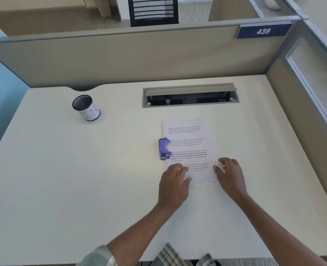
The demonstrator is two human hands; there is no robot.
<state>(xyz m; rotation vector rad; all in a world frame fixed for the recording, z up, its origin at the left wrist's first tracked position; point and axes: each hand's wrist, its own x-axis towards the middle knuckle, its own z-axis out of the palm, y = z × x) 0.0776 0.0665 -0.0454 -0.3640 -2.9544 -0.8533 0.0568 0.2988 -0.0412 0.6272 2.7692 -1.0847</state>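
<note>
A printed sheet of paper (189,139) lies flat on the white desk (82,179). A purple hole punch (164,149) sits over the sheet's left edge, about halfway down. My left hand (175,182) rests on the lower left corner of the paper, fingers laid forward. My right hand (230,174) touches the sheet's lower right edge with loosely bent fingers. Neither hand holds anything.
A black mesh cup (86,108) with a white label stands at the desk's back left. An open cable tray (190,96) is set into the desk behind the paper. Grey partition walls (120,58) close off the back and right side.
</note>
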